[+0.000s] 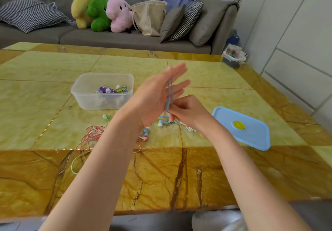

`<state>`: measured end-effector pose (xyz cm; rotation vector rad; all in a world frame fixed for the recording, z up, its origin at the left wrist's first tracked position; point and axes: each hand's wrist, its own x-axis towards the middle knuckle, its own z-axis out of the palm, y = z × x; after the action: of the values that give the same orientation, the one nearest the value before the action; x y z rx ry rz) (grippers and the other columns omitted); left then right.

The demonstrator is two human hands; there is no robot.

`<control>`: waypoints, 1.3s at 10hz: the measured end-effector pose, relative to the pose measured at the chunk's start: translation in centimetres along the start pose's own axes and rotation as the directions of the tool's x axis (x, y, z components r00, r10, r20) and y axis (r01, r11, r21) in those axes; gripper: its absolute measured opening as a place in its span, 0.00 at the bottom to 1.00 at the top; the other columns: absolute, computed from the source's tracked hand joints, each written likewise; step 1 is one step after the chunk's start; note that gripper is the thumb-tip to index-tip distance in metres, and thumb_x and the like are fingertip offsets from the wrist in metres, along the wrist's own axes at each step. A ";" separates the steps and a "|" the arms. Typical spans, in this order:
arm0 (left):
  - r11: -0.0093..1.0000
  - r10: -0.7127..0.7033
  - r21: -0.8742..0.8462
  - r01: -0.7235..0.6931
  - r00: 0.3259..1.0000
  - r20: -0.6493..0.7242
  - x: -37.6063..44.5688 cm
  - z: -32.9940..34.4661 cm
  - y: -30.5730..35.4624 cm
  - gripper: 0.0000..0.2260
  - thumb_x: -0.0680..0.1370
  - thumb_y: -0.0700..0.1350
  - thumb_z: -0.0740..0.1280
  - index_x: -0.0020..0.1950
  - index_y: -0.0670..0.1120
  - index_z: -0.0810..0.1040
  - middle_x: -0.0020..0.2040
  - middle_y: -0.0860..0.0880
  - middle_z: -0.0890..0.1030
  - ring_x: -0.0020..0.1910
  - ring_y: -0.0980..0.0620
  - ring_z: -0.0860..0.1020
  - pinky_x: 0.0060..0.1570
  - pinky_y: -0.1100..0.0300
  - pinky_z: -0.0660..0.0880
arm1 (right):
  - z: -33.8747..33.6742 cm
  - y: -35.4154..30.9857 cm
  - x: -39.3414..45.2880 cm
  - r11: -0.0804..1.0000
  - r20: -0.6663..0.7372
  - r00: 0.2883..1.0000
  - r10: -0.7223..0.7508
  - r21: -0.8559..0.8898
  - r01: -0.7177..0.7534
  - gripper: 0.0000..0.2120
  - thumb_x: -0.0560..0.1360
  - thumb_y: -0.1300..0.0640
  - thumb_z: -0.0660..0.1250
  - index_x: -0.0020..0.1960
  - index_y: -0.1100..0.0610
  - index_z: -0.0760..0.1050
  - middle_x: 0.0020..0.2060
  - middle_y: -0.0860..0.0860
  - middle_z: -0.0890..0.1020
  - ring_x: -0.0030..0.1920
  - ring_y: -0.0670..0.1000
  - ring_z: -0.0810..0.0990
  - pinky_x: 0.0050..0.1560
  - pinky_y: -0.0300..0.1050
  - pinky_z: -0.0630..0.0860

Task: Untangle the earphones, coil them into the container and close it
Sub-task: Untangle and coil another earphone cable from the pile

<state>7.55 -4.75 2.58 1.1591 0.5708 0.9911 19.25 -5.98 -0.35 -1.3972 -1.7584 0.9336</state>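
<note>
The left hand (158, 96) is raised above the table (215, 167) with its fingers straight and spread, and the blue earphone cord (170, 90) runs up across them in a couple of strands, as if being wound around the hand. The right hand (188, 112), just right of the left, pinches the cord near the left palm, fingers curled on it. The rest of the blue cord and its earbuds trail onto the table below the hands. The clear container (102, 90) sits left of the hands and already holds some coloured earphones; its blue lid (242, 128) lies to the right. A pink cord (93, 133) and a green one (77, 162) lie loose nearby. With open fingers, the loops could slide off, and the trailing end might snag the pink cord.
</note>
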 end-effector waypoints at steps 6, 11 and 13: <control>0.919 -0.260 -0.130 0.372 0.820 0.511 -1.4 1.3 -0.3 0.19 0.78 0.49 0.54 0.59 0.44 0.79 0.58 0.47 0.80 0.47 0.45 0.83 0.35 0.65 0.80 | -4.1 -1.2 -1.1 0.877 -0.351 0.919 -0.178 0.367 0.310 0.09 0.74 0.53 0.69 0.36 0.55 0.80 0.40 0.51 0.78 0.46 0.53 0.77 0.41 0.32 0.71; 0.928 0.082 0.373 -0.017 0.983 -0.161 -0.1 -1.6 0.4 0.17 0.82 0.50 0.51 0.69 0.49 0.68 0.65 0.49 0.73 0.64 0.58 0.72 0.68 0.62 0.62 | -1.5 0.2 -1.5 0.977 0.138 0.990 0.037 0.202 -0.064 0.17 0.79 0.56 0.61 0.32 0.59 0.72 0.19 0.43 0.62 0.21 0.44 0.57 0.22 0.35 0.54; 0.834 -0.406 0.434 0.341 0.912 0.063 -1.2 -1.2 -0.3 0.14 0.82 0.48 0.54 0.59 0.44 0.76 0.56 0.44 0.82 0.45 0.50 0.83 0.48 0.62 0.79 | -3.5 0.1 -1.7 0.972 0.034 0.999 -0.033 0.233 0.025 0.09 0.68 0.53 0.71 0.36 0.59 0.77 0.21 0.44 0.65 0.23 0.44 0.59 0.24 0.37 0.54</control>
<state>6.11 -5.26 1.81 1.4147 0.8757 0.4417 22.59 -7.28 1.18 -1.2075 -1.6321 1.1177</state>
